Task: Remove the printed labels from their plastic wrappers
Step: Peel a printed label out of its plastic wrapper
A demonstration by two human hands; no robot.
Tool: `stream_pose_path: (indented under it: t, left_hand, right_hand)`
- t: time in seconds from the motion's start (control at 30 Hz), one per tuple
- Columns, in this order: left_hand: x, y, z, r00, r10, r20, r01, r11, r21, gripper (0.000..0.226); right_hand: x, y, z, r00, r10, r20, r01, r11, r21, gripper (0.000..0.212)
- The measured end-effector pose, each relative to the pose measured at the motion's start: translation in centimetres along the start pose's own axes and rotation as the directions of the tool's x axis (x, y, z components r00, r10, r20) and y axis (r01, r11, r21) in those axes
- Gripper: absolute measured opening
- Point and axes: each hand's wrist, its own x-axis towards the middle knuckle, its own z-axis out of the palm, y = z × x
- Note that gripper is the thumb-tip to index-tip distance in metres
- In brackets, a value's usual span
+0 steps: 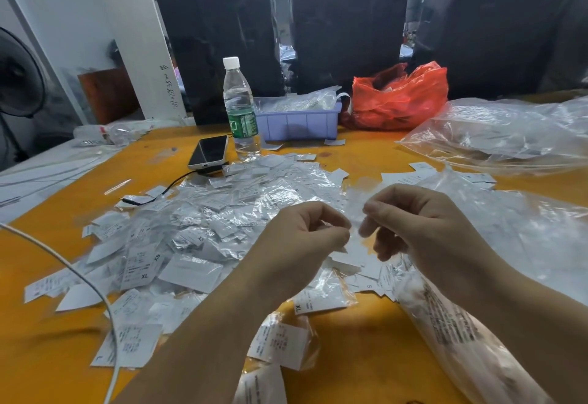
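Hundreds of wrapped labels [203,232] are lying heaped across the yellow table [366,337], spreading under both forearms. Just above the heap, the left hand [305,238] and right hand [413,222] are curling their fingers, both pinching one blurred clear wrapper [354,222] stretching between them.

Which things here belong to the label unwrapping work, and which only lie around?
For the job: left hand, right hand, the wrapper pinched between them, pile of wrapped labels.

Lying about: water bottle, phone, red bag, purple tray.
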Motion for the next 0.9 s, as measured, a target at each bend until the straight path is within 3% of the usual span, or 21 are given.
stream_pose_path:
  t: [0.17,0.53,0.73,0.9]
  left_hand:
    - [0.09,-0.54,0.03,0.999,0.049,0.001,-0.049,0.999,0.007,0.02]
    - [0.23,-0.61,0.11,0.996,0.084,-0.011,-0.084,0.996,-0.035,0.038]
    - [0.11,-0.48,0.17,0.998,0.067,0.003,-0.066,0.996,-0.055,0.039]
    - [-0.12,-0.35,0.15,0.998,0.067,0.009,-0.066,0.994,-0.084,0.025]
  right_hand:
    - [0.11,0.02,-0.05,0.997,0.063,-0.036,-0.059,0.993,0.103,0.002]
    - [0.76,0.44,-0.55,0.985,0.159,-0.059,-0.144,0.967,0.212,0.008]
    - [0.33,-0.23,-0.48,0.986,0.164,-0.023,-0.156,0.966,0.206,0.018]
    - [0.54,-0.36,-0.63,0.977,0.209,0.049,-0.214,0.952,0.221,0.027]
